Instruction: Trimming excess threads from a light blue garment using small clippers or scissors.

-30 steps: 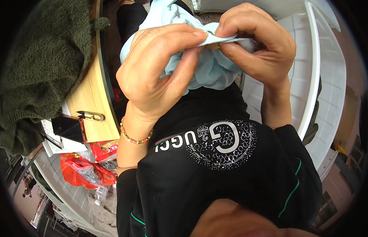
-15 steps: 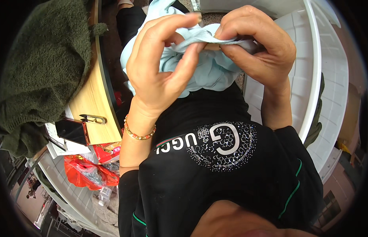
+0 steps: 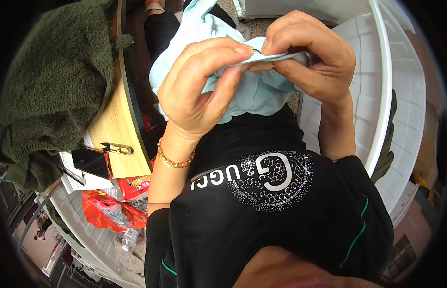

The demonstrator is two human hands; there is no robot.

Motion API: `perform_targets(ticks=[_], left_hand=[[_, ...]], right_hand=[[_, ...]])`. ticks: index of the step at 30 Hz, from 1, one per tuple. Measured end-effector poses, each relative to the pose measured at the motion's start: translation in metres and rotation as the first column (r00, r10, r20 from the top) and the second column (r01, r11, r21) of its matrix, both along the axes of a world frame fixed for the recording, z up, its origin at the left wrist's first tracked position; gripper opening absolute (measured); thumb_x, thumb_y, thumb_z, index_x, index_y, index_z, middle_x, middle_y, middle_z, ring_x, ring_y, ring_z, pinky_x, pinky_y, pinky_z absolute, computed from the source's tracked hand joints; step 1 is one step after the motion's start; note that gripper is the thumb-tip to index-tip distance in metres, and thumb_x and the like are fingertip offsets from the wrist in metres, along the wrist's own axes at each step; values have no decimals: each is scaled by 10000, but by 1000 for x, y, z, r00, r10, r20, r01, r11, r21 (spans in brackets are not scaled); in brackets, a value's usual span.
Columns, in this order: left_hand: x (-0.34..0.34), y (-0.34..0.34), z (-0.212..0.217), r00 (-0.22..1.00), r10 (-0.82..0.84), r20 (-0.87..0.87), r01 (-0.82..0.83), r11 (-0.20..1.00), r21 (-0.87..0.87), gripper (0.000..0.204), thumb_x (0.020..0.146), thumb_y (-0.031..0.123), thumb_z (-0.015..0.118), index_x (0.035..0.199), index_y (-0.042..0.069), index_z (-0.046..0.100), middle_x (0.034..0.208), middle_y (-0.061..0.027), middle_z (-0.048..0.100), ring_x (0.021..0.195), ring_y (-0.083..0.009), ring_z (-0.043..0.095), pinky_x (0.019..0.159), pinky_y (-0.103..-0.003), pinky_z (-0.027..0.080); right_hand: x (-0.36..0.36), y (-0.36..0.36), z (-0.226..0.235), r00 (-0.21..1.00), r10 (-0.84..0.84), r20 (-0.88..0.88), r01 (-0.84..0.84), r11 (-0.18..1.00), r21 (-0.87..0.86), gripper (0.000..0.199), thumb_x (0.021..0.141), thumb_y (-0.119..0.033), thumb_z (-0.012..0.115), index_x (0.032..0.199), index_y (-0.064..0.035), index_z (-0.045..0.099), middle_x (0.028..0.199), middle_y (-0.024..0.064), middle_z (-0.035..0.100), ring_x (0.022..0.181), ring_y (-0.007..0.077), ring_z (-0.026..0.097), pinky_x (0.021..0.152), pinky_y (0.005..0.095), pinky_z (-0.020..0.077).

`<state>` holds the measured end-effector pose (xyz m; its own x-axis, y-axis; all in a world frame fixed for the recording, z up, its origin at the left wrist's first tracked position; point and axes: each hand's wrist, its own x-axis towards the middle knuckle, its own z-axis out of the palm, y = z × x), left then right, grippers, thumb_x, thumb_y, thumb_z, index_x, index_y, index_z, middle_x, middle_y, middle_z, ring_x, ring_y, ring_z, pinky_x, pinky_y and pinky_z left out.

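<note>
A light blue garment [image 3: 247, 98] lies bunched over my lap, its edge raised between my two hands. My left hand [image 3: 202, 79] is closed, thumb below and index finger above, pinching the edge. The same edge is pinched from the other side by my right hand [image 3: 312, 57], thumb under and fingers on top. Just under the edge, between the two thumbs, a small tan tab [image 3: 261, 66] shows. A thin dark curved thing lies on the fabric by my left index fingertip; it is too small to name.
At left a wooden tabletop [image 3: 110, 127] carries a dark green knitted garment [image 3: 55, 81], thread snips [image 3: 117, 148] and a phone [image 3: 91, 162]. Below it are a red plastic bag [image 3: 101, 211] and a small bottle [image 3: 130, 238]. A white plastic bin [image 3: 355, 91] stands at right.
My left index finger has come down from its raised position onto the garment's edge. Both hands remain near the same spot, and more of the tan tab shows.
</note>
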<state>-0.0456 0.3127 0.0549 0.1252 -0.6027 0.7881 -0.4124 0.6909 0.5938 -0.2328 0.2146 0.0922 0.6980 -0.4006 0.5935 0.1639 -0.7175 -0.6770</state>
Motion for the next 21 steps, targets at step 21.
perform_targets(ticks=[21], left_hand=[[-8, 0, -1, 981, 28, -193, -16, 998, 68, 326, 749, -54, 773, 1049, 10, 662, 965, -94, 708, 696, -116, 574, 589, -226, 454]], right_hand=[[0, 8, 23, 998, -61, -12, 62, 997, 54, 198, 722, 81, 746, 903, 25, 688, 859, 133, 679, 793, 214, 655, 665, 287, 505]])
